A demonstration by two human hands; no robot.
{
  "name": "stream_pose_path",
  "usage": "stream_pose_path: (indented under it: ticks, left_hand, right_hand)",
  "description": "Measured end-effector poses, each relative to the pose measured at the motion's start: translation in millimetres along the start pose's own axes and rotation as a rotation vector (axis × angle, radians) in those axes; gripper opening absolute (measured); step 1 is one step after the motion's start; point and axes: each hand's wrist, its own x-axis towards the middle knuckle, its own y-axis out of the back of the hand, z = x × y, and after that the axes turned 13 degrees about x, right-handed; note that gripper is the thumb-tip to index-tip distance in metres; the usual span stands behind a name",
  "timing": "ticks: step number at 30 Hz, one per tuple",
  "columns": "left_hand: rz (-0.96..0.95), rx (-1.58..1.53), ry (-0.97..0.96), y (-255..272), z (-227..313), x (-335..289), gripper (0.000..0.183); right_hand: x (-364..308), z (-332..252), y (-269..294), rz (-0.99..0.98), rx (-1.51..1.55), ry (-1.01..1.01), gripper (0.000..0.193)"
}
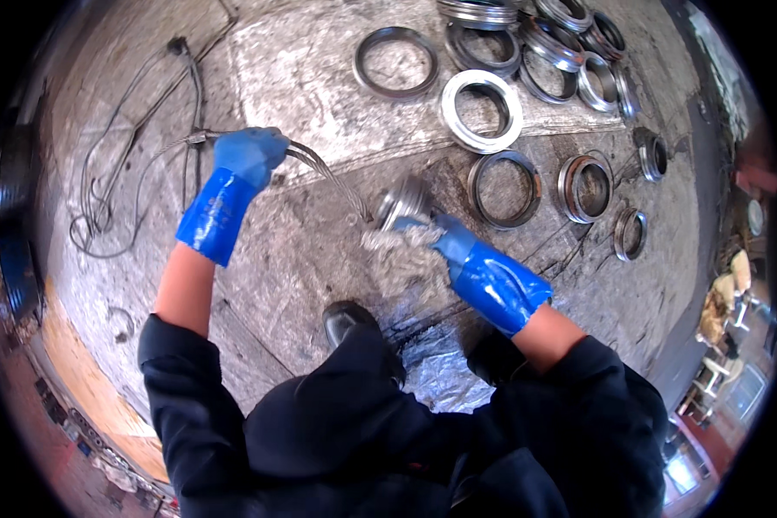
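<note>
My left hand (249, 155), in a blue rubber glove, is closed round a steel wire rope (326, 175). One thick end of the rope slants down to the right, its tip close to a ribbed metal ring (403, 200). Thinner rope trails off to the left past a metal ferrule (198, 137). My right hand (454, 242), gloved likewise, grips a grey, shaggy rag (410, 259), blurred by motion. The ribbed ring sits just beyond the right fingers, tilted and blurred too; whether these fingers touch it I cannot tell.
Several steel rings lie at the upper right, including a bright one (482, 111), a dark one (396, 63) and a rusty one (584, 188). Loose cable loops (104, 211) spread across the left floor. My shoe (349, 323) stands near crumpled plastic sheet (446, 367).
</note>
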Motion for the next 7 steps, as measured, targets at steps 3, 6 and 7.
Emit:
stream_pose_path:
  ticks: [3,6,7]
  left_hand:
    - [-0.164,0.155,0.092,-35,28,-34,0.004]
    - [-0.219,-0.003,0.147,-23,58,-43,0.01]
    - [-0.238,-0.081,0.169,-16,64,-46,0.016]
  right_hand:
    - [-2,8,8,-0.044,-0.109,0.025,0.039]
    - [18,21,19,-0.122,-0.412,0.06,0.043]
    - [18,23,23,-0.12,-0.42,0.058,0.043]
